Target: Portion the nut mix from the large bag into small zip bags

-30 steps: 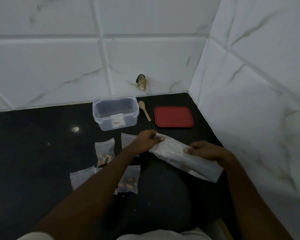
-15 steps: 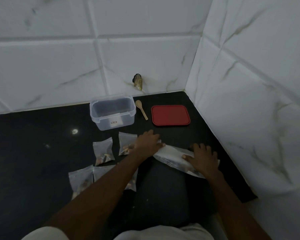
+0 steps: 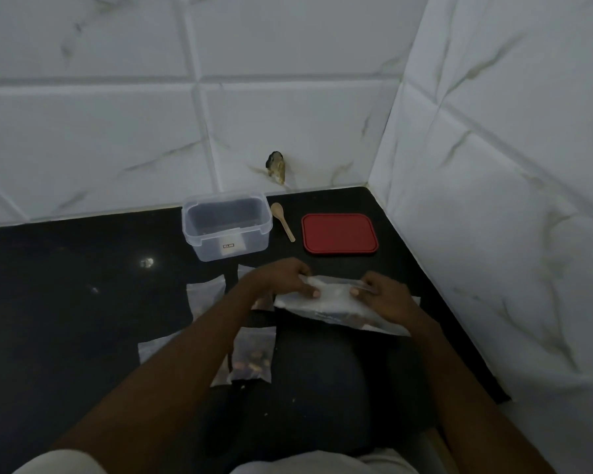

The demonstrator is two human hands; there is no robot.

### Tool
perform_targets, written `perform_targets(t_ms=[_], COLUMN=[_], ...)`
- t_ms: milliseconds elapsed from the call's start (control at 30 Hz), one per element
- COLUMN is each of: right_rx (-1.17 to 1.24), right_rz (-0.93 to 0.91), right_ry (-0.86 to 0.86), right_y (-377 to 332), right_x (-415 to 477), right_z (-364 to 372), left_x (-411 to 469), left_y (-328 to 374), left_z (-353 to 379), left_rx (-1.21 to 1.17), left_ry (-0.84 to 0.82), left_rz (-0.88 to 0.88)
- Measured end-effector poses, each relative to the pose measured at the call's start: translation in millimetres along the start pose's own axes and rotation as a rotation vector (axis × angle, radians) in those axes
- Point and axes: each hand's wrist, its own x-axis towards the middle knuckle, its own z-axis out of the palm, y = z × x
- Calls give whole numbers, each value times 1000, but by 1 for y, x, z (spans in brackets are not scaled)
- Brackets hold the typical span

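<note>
Pinching top edge of the large bag (image 3: pixel 326 304) with our left hand (image 3: pixel 279 280) | right hand (image 3: pixel 386 295) pinches same edge | 1 small zip bag (image 3: pixel 254 357) with nuts lies beside left forearm

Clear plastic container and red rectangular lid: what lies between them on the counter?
A small wooden spoon lies there, apart from both, in the head view.

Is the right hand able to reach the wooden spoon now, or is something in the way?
Probably yes, once it lets go: the right hand grips the large bag. The wooden spoon lies uncovered between the clear container and the red lid.
</note>
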Motion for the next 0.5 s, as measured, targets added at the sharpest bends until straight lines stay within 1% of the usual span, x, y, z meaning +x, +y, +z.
perform_targets(t_ms=[67, 200, 300, 400, 500], right_rx=[103, 262, 238, 229, 191], right_rz=[-67, -217, -285, -337, -385], right_ry=[16, -53, -43, -5, 37], right_y=[-10, -48, -84, -121, -156], right_x=[8, 29, 52, 79, 106], right_z=[-8, -25, -34, -35, -34], left_x=[-9, -33, -49, -60, -65], left_y=[-2, -24, -45, -65, -81], left_z=[-16, -47, -68, -91, -110], left_rx=[-58, -168, -339, -342, -426], left_ry=[29, 228, 375, 578, 760], left_rz=[-10, -31, -30, -34, -42])
